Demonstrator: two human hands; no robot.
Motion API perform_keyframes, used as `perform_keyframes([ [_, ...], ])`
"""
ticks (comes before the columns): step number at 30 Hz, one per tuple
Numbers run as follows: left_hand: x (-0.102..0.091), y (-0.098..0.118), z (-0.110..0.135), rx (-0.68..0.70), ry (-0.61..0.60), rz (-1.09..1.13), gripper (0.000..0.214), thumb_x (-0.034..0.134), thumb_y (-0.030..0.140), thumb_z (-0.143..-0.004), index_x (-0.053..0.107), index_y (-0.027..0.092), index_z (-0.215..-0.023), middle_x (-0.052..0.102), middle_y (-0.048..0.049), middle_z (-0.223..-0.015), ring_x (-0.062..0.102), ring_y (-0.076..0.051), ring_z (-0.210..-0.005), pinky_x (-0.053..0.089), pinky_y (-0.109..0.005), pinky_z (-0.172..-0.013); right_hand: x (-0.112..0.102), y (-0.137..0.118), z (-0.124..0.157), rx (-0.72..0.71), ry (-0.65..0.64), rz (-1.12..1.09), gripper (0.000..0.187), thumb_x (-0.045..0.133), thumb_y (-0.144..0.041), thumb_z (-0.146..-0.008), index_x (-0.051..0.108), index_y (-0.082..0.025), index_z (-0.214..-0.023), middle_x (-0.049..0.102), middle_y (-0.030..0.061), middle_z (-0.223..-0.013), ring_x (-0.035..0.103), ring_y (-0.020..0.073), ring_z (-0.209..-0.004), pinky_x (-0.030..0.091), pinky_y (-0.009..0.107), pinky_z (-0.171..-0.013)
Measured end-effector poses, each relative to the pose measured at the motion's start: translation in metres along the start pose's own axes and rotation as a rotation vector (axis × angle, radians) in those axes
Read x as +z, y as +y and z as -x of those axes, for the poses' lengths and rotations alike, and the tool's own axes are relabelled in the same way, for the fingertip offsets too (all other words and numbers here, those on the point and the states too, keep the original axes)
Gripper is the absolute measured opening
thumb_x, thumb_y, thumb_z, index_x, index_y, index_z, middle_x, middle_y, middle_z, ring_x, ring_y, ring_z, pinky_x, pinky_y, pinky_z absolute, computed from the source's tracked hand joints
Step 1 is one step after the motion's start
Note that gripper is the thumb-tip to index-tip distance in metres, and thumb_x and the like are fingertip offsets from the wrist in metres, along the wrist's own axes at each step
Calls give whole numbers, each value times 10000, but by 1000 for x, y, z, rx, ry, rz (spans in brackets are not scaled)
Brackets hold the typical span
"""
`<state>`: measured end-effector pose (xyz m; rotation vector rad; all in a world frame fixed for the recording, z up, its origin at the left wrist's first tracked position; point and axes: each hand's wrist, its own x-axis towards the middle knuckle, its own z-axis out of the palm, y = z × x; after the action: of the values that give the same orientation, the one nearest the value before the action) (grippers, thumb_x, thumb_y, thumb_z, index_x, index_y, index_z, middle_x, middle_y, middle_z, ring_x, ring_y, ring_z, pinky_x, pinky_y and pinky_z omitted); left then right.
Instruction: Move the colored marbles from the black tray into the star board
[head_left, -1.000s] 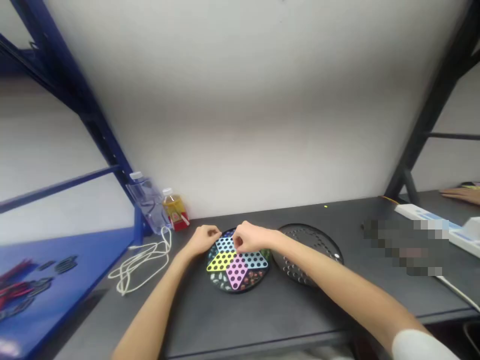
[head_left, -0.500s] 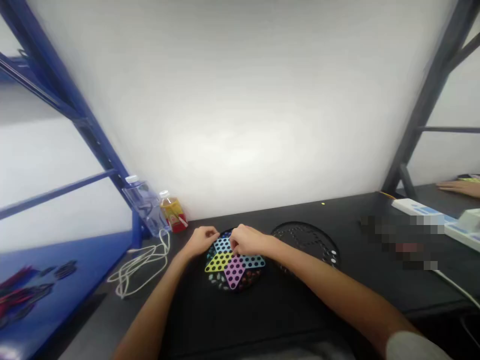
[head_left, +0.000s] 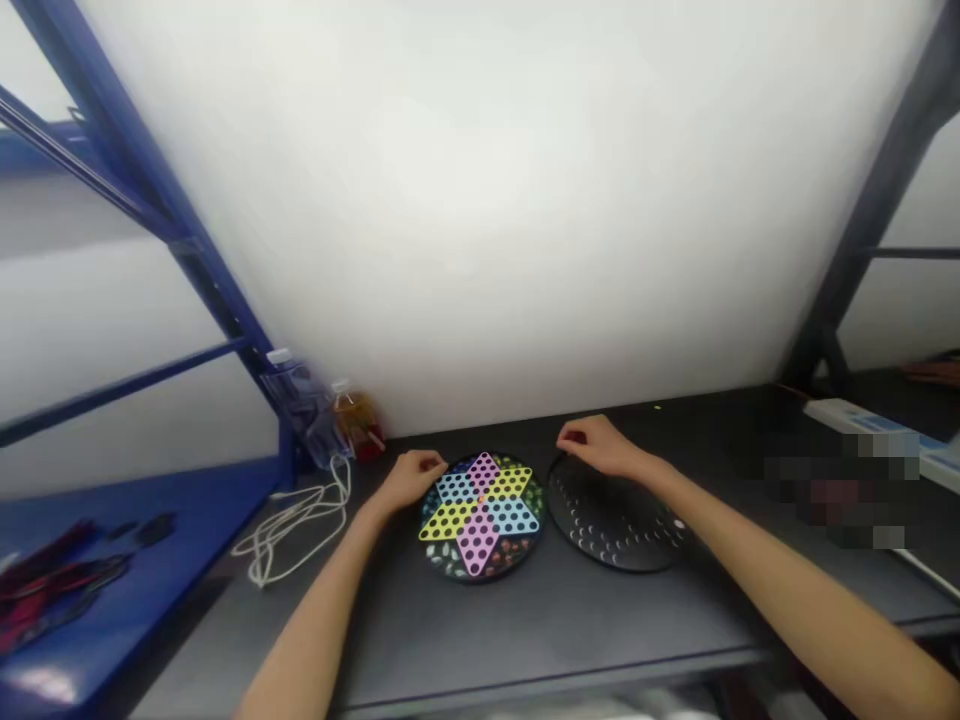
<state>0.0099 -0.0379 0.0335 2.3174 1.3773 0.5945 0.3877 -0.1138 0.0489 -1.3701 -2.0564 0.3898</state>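
Tabletop (head_left: 570, 620) bears a round, pastel-starred board (head_left: 481, 515); left hand (head_left: 407, 478), right hand (head_left: 598, 445): grip unclear.

Place is looking like workroom or workshop. Blue metal frame (head_left: 219, 290) is rising by far left corner of black tabletop (head_left: 555, 630), dark frame (head_left: 874, 205) near far edge's right end. Plain white wall (head_left: 487, 250) is running along far edge. White power strip (head_left: 836, 412) is lying toward right edge; blue tabletop (head_left: 206, 510) is adjoining left edge.

the right hand (head_left: 596, 446) hides part of the black disc (head_left: 619, 530). a pixelated patch (head_left: 847, 490) covers part of the power strip (head_left: 874, 422) (also cut off by the right edge).
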Motion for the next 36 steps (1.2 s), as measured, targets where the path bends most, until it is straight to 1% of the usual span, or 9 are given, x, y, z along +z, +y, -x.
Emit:
perform_keyframes([
  [5,-1,0,-3,11,-10,-34,370,521,486,-814,716,172,-798,700,-25,-733,617,-184,-695,436,-261,-652,-17,66,18,249,77,117,228,572,-322,-842,737,-167,-866,726,80,-828,638,188,-760,447,268,-737],
  [9,-1,1,-5,4,0,-75,397,512,515,-819,711,172,-799,700,-27,-727,615,-184,-687,433,-262,-648,-24,90,19,362,90,218,219,612,-353,-816,736,-175,-848,722,101,-867,644,207,-804,445,279,-744],
  [14,-2,3,-4,5,20,-110,432,504,555,-824,702,174,-777,689,-32,-684,615,-182,-651,422,-256,-598,-42,101,26,423,-98,218,330,706,-486,-715,713,-159,-757,708,108,-770,638,212,-721,434,283,-661],
  [18,-7,6,-1,-31,-8,-138,456,516,579,-816,705,166,-789,670,-33,-615,601,-166,-528,415,-248,-516,-52,103,31,416,-245,214,239,714,-404,-696,691,-167,-672,687,74,-674,626,200,-657,402,271,-583],
  [25,-10,15,5,-35,-141,-16,441,502,510,-855,669,158,-1062,588,34,-432,550,-145,-338,439,-230,-451,-55,98,29,475,-62,149,210,664,-363,-733,685,-160,-686,698,78,-680,631,195,-685,426,269,-613],
  [28,-6,22,5,-29,-152,34,439,508,471,-858,645,146,-1119,579,42,-416,565,-149,-338,440,-217,-431,-65,94,32,565,91,-53,255,682,-388,-735,703,-142,-797,724,100,-762,650,209,-743,466,274,-656],
  [30,-2,28,6,-16,-164,70,430,500,449,-867,629,142,-1139,589,39,-425,576,-151,-343,440,-210,-419,-75,91,37,585,156,-349,338,678,-405,-757,691,-129,-951,735,128,-870,669,220,-774,505,293,-688],
  [33,8,37,5,-12,-170,132,415,480,432,-884,610,136,-1145,590,37,-423,584,-154,-344,427,-198,-387,-91,81,44,456,155,-827,451,655,-394,-802,604,-179,-1194,714,128,-1069,685,237,-907,545,340,-782],
  [36,20,44,5,-9,-160,198,395,457,431,-902,596,137,-1126,585,36,-415,586,-158,-344,423,-193,-371,-100,65,48,343,161,-1041,484,669,-351,-797,563,-247,-1257,702,83,-1130,689,231,-944,557,352,-812],
])
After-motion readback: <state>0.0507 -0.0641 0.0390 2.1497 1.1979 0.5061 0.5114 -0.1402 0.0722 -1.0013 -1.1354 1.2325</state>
